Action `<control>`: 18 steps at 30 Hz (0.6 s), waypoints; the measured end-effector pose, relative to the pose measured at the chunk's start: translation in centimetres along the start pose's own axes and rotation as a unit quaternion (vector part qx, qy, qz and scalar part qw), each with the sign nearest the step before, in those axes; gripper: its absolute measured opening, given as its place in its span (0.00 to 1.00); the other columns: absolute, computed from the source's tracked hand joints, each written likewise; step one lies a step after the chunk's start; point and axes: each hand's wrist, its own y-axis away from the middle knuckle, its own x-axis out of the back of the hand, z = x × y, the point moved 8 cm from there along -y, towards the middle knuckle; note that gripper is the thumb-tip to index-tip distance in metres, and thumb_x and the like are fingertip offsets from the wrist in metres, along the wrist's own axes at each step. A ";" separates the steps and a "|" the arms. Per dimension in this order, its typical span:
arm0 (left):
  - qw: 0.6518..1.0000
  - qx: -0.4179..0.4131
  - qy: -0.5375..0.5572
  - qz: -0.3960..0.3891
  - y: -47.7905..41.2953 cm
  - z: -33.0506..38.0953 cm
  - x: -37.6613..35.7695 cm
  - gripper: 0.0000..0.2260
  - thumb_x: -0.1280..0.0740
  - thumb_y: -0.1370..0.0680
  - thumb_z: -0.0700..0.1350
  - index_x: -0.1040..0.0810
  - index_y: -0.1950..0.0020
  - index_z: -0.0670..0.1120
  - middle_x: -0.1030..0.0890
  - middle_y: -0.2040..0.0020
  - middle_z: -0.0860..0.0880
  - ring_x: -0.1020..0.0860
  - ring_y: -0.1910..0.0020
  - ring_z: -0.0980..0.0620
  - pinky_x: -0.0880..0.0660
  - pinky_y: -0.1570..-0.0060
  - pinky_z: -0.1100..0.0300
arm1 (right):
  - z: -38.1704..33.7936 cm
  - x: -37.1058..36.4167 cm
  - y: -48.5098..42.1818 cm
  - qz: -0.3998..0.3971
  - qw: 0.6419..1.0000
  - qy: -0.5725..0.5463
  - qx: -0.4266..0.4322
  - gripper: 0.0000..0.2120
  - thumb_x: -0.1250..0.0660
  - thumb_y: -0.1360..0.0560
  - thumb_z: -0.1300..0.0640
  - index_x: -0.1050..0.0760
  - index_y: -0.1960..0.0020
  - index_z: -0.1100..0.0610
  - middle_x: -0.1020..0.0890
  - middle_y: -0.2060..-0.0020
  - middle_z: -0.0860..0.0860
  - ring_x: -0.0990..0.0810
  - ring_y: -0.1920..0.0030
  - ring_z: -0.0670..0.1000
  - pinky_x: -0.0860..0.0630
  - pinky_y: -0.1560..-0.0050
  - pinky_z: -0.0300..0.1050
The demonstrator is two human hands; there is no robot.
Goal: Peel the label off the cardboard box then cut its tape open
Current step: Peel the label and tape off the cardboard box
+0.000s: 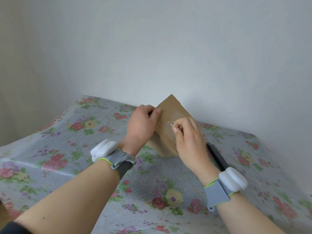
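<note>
A small brown cardboard box stands tilted on one corner on the floral tablecloth, clear tape shining across its upper face. My left hand grips its left edge, thumb on the top face. My right hand rests over the right side of the box and pinches a small white scrap of label between thumb and forefinger near the middle of the face. The lower right part of the box is hidden behind my right hand.
A dark, long, flat tool lies on the table just right of the box, partly behind my right wrist. A white wall rises close behind the box. Both wrists carry grey bands with white devices.
</note>
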 end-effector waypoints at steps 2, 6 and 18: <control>1.000 0.004 0.009 -0.001 0.0 -0.3 0.1 0.13 0.38 0.20 0.50 0.20 0.53 0.43 0.22 0.52 0.46 0.25 0.55 0.49 0.28 0.56 0.55 | 0.3 0.4 0.1 0.021 0.998 -0.049 -0.027 0.04 0.37 0.24 0.62 0.28 0.57 0.56 0.26 0.59 0.47 0.28 0.56 0.51 0.35 0.57 0.39; 1.000 -0.009 0.006 -0.005 0.2 0.1 0.0 0.13 0.38 0.21 0.50 0.20 0.53 0.42 0.22 0.53 0.47 0.25 0.55 0.49 0.27 0.55 0.53 | 1.9 0.7 -0.3 0.053 0.988 -0.108 -0.092 0.04 0.31 0.27 0.55 0.24 0.53 0.52 0.25 0.62 0.48 0.26 0.59 0.50 0.28 0.56 0.41; 1.000 0.013 0.021 -0.006 -0.2 -1.4 0.5 0.12 0.38 0.20 0.51 0.20 0.53 0.45 0.21 0.51 0.48 0.24 0.54 0.50 0.26 0.53 0.53 | 2.8 0.6 -0.7 0.043 0.983 -0.128 -0.124 0.04 0.34 0.24 0.59 0.25 0.58 0.54 0.24 0.60 0.50 0.26 0.59 0.51 0.31 0.57 0.42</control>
